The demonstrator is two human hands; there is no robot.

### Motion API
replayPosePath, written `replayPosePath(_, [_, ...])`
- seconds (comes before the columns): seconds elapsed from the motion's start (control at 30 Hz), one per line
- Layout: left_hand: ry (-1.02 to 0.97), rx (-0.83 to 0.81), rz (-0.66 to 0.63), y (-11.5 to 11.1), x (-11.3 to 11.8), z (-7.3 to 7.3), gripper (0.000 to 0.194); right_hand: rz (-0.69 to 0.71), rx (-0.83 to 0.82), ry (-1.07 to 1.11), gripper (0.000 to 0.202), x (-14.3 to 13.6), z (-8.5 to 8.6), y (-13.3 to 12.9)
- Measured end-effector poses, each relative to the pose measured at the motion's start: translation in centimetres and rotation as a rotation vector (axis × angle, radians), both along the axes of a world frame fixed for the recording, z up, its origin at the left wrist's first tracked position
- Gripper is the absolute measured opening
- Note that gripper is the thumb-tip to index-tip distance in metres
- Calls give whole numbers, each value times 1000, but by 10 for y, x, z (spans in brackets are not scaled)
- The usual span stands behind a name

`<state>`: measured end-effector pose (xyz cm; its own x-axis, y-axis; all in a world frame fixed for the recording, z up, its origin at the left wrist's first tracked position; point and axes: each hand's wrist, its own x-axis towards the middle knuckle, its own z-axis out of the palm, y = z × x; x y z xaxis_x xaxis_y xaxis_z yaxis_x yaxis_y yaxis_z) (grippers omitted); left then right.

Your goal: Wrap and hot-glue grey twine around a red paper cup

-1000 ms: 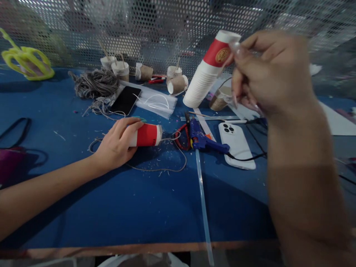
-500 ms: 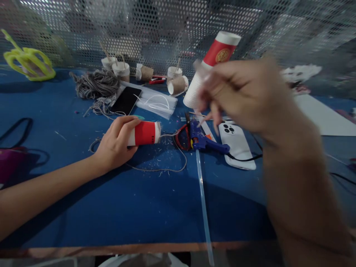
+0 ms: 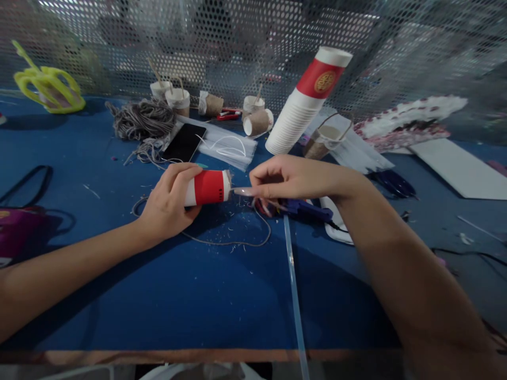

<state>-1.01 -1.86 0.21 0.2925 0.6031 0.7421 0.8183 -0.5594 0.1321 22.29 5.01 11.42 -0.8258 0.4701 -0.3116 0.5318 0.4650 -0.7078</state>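
Note:
My left hand [image 3: 168, 206] is wrapped round a red and white paper cup [image 3: 209, 187], which lies on its side with its end facing right. At that end, the thumb and index finger of my right hand [image 3: 283, 179] pinch the thin grey cord [image 3: 237, 243] close to the cup. The cord loops over the table below. Beneath my right hand lies a blue glue gun [image 3: 307, 209], with a long clear glue stick [image 3: 293, 279] coming out of it toward the table's front edge. Red-handled scissors beside it are mostly hidden by my fingers.
A tilted stack of paper cups [image 3: 295, 116] stands behind my right hand. Grey yarn [image 3: 140, 120], a black phone [image 3: 185, 142] and a bag of white strips [image 3: 229, 150] lie farther back. A white phone [image 3: 336, 232] sits partly under my right wrist.
My right hand has come down and left from above the glue gun to the cup's end and closed on the cord. My left hand still holds the cup.

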Motion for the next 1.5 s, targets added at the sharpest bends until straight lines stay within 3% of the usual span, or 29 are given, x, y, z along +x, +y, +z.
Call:
replayPosePath(0.27, [49, 27, -55, 0, 1, 1, 61, -146, 221, 241, 40, -3, -4, 0])
replayPosePath(0.6, [93, 38, -76, -2, 0, 1, 64, -152, 335, 278, 41, -9, -6, -6])
replayPosePath(1.5, [118, 43, -208, 1, -4, -5, 62, -6, 510, 336, 33, -14, -19, 1])
